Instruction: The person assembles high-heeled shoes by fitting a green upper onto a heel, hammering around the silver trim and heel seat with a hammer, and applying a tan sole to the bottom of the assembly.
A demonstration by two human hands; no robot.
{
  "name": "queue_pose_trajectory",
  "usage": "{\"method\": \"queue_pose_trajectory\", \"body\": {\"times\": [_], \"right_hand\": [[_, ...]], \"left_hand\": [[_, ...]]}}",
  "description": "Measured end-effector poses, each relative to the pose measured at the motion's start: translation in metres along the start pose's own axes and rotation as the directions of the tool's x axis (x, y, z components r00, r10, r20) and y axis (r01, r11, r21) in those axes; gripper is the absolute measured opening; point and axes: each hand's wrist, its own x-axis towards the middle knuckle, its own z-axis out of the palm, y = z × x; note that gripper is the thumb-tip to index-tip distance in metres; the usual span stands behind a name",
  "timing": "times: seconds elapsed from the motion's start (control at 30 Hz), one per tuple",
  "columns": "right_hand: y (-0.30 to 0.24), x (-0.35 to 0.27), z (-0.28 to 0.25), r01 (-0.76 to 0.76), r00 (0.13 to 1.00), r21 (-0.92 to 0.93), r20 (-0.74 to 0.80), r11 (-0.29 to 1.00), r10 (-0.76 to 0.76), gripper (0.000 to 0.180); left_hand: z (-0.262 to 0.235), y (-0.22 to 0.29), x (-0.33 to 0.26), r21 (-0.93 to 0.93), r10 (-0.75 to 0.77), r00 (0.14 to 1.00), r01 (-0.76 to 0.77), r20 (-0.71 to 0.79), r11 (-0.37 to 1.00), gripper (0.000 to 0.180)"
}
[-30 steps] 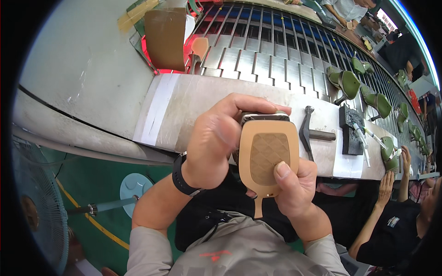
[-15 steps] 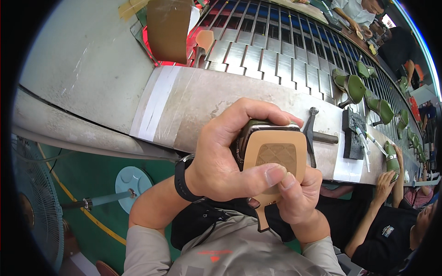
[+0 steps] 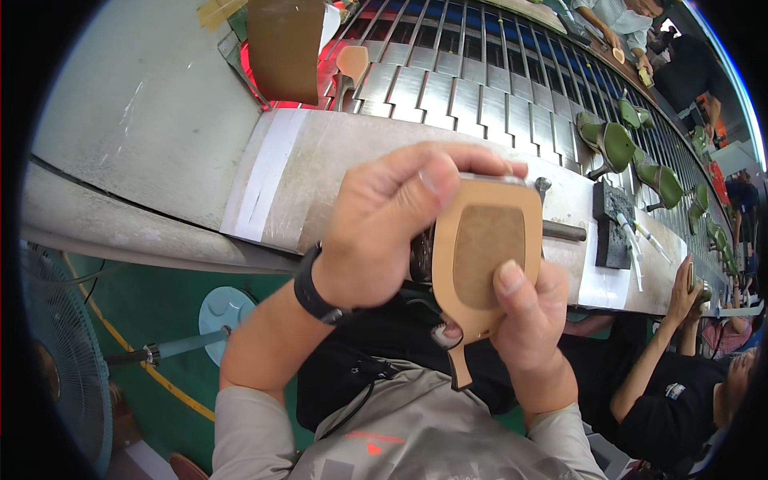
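Between my hands a dark, square-toed heeled shoe (image 3: pixel 474 320) is held sole up, its tan sole facing me and its slim heel pointing down toward my body. The middle of the sole has a brown patterned inset. My left hand (image 3: pixel 384 224) curls round the toe end and left side, its thumb lifted near the sole's upper left edge. My right hand (image 3: pixel 532 312) clasps the right side, with the thumb pressed on the inset; its other fingers are hidden behind the shoe. Beyond the shoe, a hammer (image 3: pixel 565 231) lies partly hidden on the bench.
A slatted metal conveyor (image 3: pixel 448 96) carries several green heeled shoes (image 3: pixel 612 148) and a tan-soled shoe (image 3: pixel 352 62). A black block (image 3: pixel 612 228) with white pen-like sticks rests on the bench (image 3: pixel 320 160). A fan (image 3: pixel 68 360) and blue stool (image 3: pixel 227 324) stand left; co-workers are at right.
The shoe has risen slightly, showing more of its sole. My left thumb has moved off the inset to the upper left edge; my right thumb stays on the sole.
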Motion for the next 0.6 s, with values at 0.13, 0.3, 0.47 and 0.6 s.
{"method": "queue_pose_trajectory", "body": {"times": [0.13, 0.3, 0.47, 0.6], "right_hand": [[-0.009, 0.024, -0.01, -0.083, 0.996, 0.007, -0.033, 0.997, 0.083, 0.045], [-0.01, 0.039, -0.024, -0.057, 0.998, -0.008, -0.014, 0.998, 0.057, 0.046], [-0.005, 0.041, -0.032, 0.009, 1.0, -0.061, 0.011, 0.998, -0.008, 0.047], [-0.006, 0.043, -0.033, 0.052, 0.998, -0.009, 0.031, 0.999, -0.051, 0.04]], "left_hand": [[-0.02, -0.015, 0.023, -0.266, 0.008, 0.998, 0.008, 0.058, 0.964, 0.055], [-0.022, -0.017, 0.034, -0.059, 0.062, 0.997, -0.06, 0.035, 0.996, 0.047], [-0.017, -0.02, 0.033, -0.057, 0.084, 0.996, -0.081, 0.034, 0.995, 0.043], [-0.021, -0.018, 0.032, -0.013, 0.045, 0.994, -0.044, 0.101, 0.999, 0.052]]}}
